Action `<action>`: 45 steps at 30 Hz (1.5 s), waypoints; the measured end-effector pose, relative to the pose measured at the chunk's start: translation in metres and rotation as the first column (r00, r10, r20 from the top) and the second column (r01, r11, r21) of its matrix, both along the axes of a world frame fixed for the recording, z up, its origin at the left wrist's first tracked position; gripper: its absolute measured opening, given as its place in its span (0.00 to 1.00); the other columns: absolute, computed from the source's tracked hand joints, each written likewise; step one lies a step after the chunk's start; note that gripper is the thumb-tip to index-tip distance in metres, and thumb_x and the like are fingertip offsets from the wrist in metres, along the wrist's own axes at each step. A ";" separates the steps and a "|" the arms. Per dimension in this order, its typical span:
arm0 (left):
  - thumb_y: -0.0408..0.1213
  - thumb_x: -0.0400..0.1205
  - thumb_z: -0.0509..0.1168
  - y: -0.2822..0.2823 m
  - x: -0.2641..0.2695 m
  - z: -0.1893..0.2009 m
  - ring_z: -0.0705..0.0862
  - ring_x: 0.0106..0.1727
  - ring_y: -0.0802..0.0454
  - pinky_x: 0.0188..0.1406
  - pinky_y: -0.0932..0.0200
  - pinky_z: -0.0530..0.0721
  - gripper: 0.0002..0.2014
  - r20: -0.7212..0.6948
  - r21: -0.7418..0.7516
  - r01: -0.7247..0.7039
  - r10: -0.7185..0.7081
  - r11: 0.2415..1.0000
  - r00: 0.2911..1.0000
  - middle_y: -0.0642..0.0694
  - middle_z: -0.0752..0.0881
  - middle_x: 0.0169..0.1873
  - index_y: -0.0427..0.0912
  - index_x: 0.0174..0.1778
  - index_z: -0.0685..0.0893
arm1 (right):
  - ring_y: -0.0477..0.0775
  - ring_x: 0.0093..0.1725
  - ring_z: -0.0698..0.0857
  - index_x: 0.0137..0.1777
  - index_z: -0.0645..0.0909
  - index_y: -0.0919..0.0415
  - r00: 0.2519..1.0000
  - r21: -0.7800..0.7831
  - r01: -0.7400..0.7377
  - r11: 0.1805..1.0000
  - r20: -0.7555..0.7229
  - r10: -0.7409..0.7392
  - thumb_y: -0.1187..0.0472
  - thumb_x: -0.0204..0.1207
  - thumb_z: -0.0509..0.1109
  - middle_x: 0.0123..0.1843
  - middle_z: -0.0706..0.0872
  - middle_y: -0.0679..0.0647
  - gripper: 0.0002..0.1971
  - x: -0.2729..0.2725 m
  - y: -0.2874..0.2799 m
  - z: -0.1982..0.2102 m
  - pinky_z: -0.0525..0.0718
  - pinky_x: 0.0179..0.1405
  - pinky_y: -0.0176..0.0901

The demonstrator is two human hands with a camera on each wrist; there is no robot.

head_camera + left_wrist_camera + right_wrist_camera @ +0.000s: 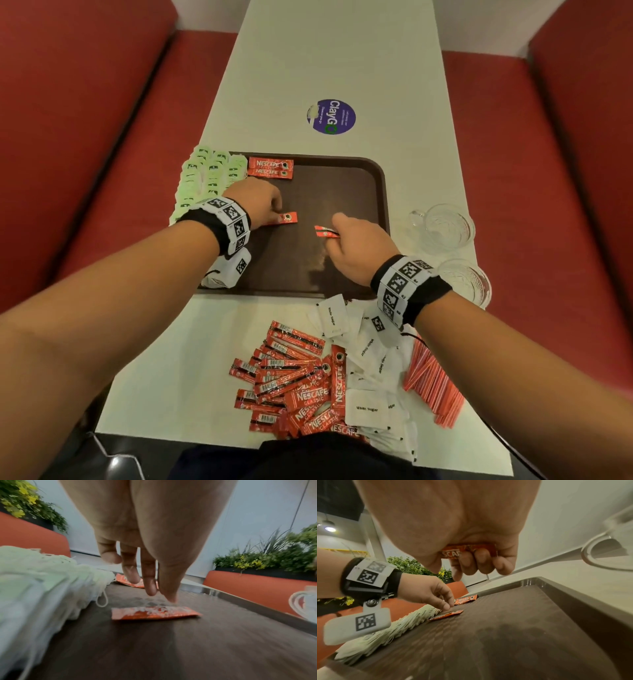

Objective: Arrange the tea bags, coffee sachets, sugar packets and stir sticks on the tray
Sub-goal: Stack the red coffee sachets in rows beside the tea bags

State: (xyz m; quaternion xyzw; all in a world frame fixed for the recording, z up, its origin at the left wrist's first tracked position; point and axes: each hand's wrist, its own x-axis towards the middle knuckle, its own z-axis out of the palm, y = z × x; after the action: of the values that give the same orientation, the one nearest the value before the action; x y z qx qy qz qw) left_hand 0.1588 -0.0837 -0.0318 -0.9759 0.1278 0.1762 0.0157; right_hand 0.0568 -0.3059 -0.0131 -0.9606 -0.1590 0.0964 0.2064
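A brown tray (342, 192) lies mid-table. Green tea bags (205, 171) are fanned along its left edge. Two red coffee sachets (270, 168) lie side by side at its far left. My left hand (275, 214) hovers low over the tray, its straight fingertips (169, 597) touching a single coffee sachet (154, 613) that lies flat. My right hand (334, 236) is above the tray's middle right, its fingers (479, 561) curled round a few coffee sachets (452, 553) whose ends stick out to the left (323, 231).
Near me on the white table lie a heap of coffee sachets (294, 383), white sugar packets (370, 359) and red stir sticks (431, 383). Two glass cups (442, 226) stand right of the tray. Red benches flank the table.
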 end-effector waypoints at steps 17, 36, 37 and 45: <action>0.35 0.76 0.78 -0.015 0.070 0.001 0.81 0.63 0.35 0.61 0.47 0.81 0.20 0.073 0.038 -0.103 0.100 0.994 0.992 0.37 0.78 0.64 0.40 0.63 0.86 | 0.55 0.30 0.80 0.53 0.67 0.57 0.985 0.148 0.079 0.986 -0.161 -0.055 0.59 0.83 0.58 0.34 0.80 0.54 0.04 0.009 0.001 0.001 0.73 0.30 0.47; 0.59 0.85 0.60 -0.027 0.025 0.037 0.84 0.53 0.50 0.58 0.50 0.81 0.18 0.115 -0.404 0.105 -0.063 0.909 0.991 0.50 0.89 0.51 0.52 0.56 0.89 | 0.55 0.38 0.76 0.45 0.73 0.59 0.985 0.071 0.044 0.997 -0.173 -0.031 0.59 0.88 0.55 0.37 0.75 0.50 0.11 0.018 -0.003 -0.002 0.70 0.40 0.47; 0.61 0.85 0.57 -0.029 0.012 0.042 0.85 0.50 0.52 0.56 0.52 0.81 0.21 0.080 -0.479 0.112 -0.084 0.871 0.993 0.52 0.90 0.47 0.53 0.53 0.90 | 0.55 0.39 0.76 0.45 0.73 0.59 0.986 0.050 0.027 0.998 -0.167 -0.018 0.57 0.89 0.54 0.37 0.75 0.50 0.12 0.019 -0.003 -0.002 0.69 0.42 0.46; 0.46 0.81 0.71 -0.022 -0.025 0.035 0.83 0.45 0.54 0.49 0.52 0.81 0.05 0.117 -0.463 0.348 -0.333 0.815 0.936 0.55 0.87 0.42 0.53 0.49 0.92 | 0.56 0.41 0.86 0.60 0.78 0.56 0.983 0.098 0.053 0.994 -0.178 -0.035 0.51 0.88 0.59 0.43 0.88 0.54 0.11 0.017 0.001 0.003 0.87 0.48 0.58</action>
State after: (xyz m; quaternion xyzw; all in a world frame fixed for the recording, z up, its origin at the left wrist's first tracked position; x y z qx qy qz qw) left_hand 0.1334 -0.1062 0.0036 -0.9133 0.3391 0.1189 -0.1916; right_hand 0.0740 -0.3044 -0.0102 -0.9398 -0.1236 0.1678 0.2709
